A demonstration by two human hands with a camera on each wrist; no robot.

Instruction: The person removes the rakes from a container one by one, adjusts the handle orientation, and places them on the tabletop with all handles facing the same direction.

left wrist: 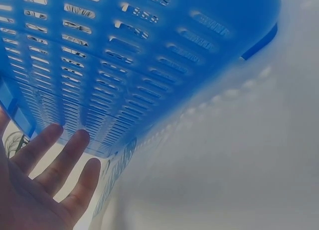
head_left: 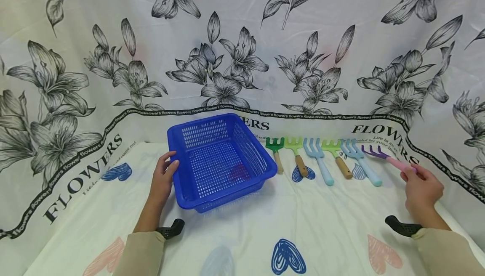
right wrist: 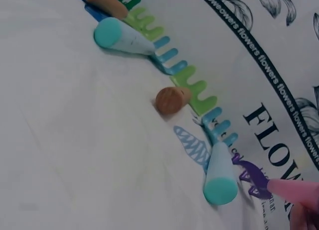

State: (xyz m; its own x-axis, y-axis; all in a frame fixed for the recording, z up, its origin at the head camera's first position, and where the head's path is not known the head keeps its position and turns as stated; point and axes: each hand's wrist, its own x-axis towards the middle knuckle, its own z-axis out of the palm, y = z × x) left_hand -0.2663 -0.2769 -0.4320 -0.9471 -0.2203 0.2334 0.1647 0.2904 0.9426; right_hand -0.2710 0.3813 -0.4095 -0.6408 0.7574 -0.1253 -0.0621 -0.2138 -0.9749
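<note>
My left hand (head_left: 163,177) holds the left rim of a blue plastic basket (head_left: 181,198), thumb at the rim. In the left wrist view three fingers (left wrist: 60,165) stretch beside the slotted outer wall. No object shows inside the basket. My right hand (head_left: 422,185) grips the pink handle of a small purple hand rake (head_left: 379,154), its tines pointing left toward the back. Only a bit of that hand shows in the right wrist view, behind the pink handle (right wrist: 291,191). Beside the purple rake lies a light blue hand rake (head_left: 363,162), its handle toward me.
Between basket and purple rake, more hand rakes lie in a row: dark green (head_left: 276,152), light green (head_left: 297,154), light blue (head_left: 318,160) and another light green (head_left: 337,158). A white heart-printed cloth (head_left: 242,242) covers the table. A flower-printed curtain (head_left: 273,82) stands behind.
</note>
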